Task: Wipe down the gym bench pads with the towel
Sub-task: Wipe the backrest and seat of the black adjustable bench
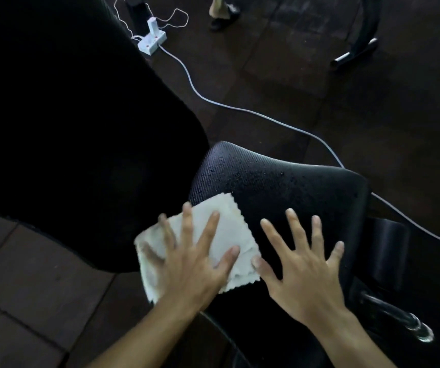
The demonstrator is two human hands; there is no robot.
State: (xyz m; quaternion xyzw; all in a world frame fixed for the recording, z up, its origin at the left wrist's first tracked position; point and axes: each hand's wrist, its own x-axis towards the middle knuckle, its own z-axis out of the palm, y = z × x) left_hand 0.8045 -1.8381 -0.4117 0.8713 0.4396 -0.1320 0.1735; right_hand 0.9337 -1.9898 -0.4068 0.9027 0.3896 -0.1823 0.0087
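A white towel (236, 229) with a zigzag edge lies on the near left part of the small black seat pad (288, 181), which is speckled with water drops. My left hand (189, 261) presses flat on the towel, fingers spread. Beside it my right hand (303, 266) rests flat on the bare pad, fingers spread, its thumb next to the towel's edge. A large black back pad (67, 115) fills the left of the view.
A white cable (240, 108) runs across the dark tiled floor from a white power strip (152, 41) at the top. A person's feet (222, 14) stand at the top. A chrome handle (399, 320) sticks out at the seat's near right.
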